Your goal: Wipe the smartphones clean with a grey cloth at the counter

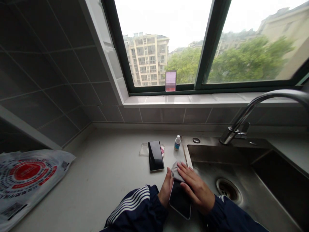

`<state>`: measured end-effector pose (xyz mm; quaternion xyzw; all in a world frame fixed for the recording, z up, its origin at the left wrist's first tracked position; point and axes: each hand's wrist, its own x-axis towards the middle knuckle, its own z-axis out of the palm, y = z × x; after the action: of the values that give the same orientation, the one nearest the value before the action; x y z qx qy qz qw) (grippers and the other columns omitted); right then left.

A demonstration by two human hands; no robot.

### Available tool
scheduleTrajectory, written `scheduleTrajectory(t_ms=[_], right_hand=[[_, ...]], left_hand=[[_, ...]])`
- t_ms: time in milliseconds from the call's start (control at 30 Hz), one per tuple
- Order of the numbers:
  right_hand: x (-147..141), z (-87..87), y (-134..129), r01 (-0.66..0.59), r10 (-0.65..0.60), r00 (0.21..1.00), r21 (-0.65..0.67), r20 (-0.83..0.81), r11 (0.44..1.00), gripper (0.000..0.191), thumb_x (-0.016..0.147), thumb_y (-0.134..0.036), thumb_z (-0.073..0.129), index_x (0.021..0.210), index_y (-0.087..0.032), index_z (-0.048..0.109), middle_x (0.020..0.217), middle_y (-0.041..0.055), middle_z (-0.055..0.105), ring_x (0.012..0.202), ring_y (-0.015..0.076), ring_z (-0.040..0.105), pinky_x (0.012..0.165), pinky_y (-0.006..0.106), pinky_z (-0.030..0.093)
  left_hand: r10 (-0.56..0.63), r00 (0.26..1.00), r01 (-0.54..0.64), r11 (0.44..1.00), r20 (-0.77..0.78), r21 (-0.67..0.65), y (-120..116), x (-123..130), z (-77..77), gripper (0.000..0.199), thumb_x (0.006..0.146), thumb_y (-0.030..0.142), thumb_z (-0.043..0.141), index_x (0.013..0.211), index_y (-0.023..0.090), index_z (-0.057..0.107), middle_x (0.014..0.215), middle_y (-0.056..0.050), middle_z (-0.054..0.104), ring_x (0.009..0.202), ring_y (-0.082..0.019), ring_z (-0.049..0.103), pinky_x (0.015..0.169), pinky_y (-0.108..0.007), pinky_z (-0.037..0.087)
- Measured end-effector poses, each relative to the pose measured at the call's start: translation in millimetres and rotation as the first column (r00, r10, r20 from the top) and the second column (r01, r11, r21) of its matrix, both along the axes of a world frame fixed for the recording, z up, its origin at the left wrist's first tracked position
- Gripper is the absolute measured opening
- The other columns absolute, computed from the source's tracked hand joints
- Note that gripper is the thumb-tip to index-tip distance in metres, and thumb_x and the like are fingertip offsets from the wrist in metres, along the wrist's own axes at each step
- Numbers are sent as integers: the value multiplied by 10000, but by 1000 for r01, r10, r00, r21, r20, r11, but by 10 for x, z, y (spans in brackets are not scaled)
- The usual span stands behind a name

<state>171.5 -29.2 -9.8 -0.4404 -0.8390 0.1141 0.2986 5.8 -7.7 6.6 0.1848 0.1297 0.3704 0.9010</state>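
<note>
A phone (181, 199) with a dark screen and a light rim is tilted in front of me, at the counter's edge by the sink. My left hand (166, 187) grips its left side, thumb along the edge, with the other fingers hidden beneath. Over the phone's upper end, my right hand (196, 189) presses a grey cloth (177, 172) under its fingers. Just beyond lies a second phone (155, 156), black-screened, partly on top of a clear phone case (144, 149). A small spray bottle (177, 143) with a white cap and blue label stands upright beside the sink.
To the right is a steel sink (190, 154) with a drain (228, 188) and a curved chrome faucet (241, 116). A white plastic bag (31, 180) with red print lies at far left on the pale counter (106, 170). A window sill (154, 100) runs behind.
</note>
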Motion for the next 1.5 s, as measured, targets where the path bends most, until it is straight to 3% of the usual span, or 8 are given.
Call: scheduleTrajectory(t_ms=[167, 333, 567, 700, 867, 1100, 1267, 1500], right_hand=[[1, 1, 2, -7, 7, 1000, 21, 7, 1000, 527, 984, -306, 430, 1493, -194, 355, 1544, 94, 329, 1443, 276, 263, 1151, 500, 304], [-41, 107, -51, -81, 81, 997, -7, 16, 997, 505, 980, -304, 458, 1469, -191, 403, 1513, 97, 387, 1421, 272, 319, 1144, 478, 332], [-210, 358, -276, -226, 226, 974, -3, 18, 974, 484, 952, -335, 502, 1415, -192, 483, 1452, 78, 479, 1377, 244, 409, 1146, 413, 354], [-289, 427, -372, -319, 315, 947, 70, 61, 945, 491, 945, -381, 530, 1391, -176, 505, 1429, 66, 503, 1375, 235, 410, 1160, 391, 334], [-319, 405, -399, -341, 330, 939, 135, 99, 930, 453, 949, -390, 536, 1341, -163, 546, 1410, 56, 524, 1366, 213, 424, 1156, 359, 338], [-334, 410, -374, -347, 340, 937, 103, 83, 932, 508, 965, -409, 501, 1407, -159, 482, 1425, 84, 503, 1370, 227, 415, 1164, 378, 320], [-344, 408, -375, -340, 333, 938, 68, 96, 938, 514, 985, -428, 457, 1433, -174, 451, 1447, 78, 477, 1392, 229, 378, 1161, 395, 317], [-305, 403, -337, -268, 262, 959, 45, 107, 962, 536, 994, -404, 425, 1481, -185, 380, 1509, 71, 392, 1425, 246, 316, 1174, 414, 285]], left_hand=[[13, 1000, -13, 1000, 7, 1, 5, -6, -10, 630, 854, 608, 510, 1233, 119, 630, 1327, -139, 587, 1393, -273, 364, 1195, -379, 159], [17, 999, -15, 998, 28, -59, 4, -3, -26, 721, 840, 657, 486, 1275, 89, 583, 1261, -175, 618, 1291, -295, 490, 1143, -407, 283], [-26, 999, 13, 966, -47, -259, 61, -54, -65, 903, 787, 794, 359, 1187, 25, 610, 963, -219, 704, 956, -306, 674, 888, -421, 497], [-53, 994, 27, 967, -99, -254, 74, -116, -40, 921, 769, 809, 363, 1146, 12, 628, 869, -202, 712, 783, -274, 688, 787, -389, 510], [-84, 992, 61, 971, -94, -230, 74, -138, 15, 973, 771, 838, 250, 1054, 1, 657, 819, -204, 708, 636, -220, 654, 728, -358, 496], [-153, 984, 129, 968, -97, -217, 108, -167, 28, 1052, 759, 857, 167, 1133, -8, 634, 826, -182, 710, 705, -228, 666, 709, -309, 481], [-195, 980, 186, 966, -31, -179, 95, -180, 78, 1087, 732, 878, 192, 1199, -14, 602, 922, -217, 705, 883, -293, 678, 817, -371, 485], [-222, 975, 223, 941, 32, -256, 43, -137, 18, 997, 701, 884, 333, 1043, 10, 668, 929, -201, 699, 1021, -305, 651, 939, -384, 466]])
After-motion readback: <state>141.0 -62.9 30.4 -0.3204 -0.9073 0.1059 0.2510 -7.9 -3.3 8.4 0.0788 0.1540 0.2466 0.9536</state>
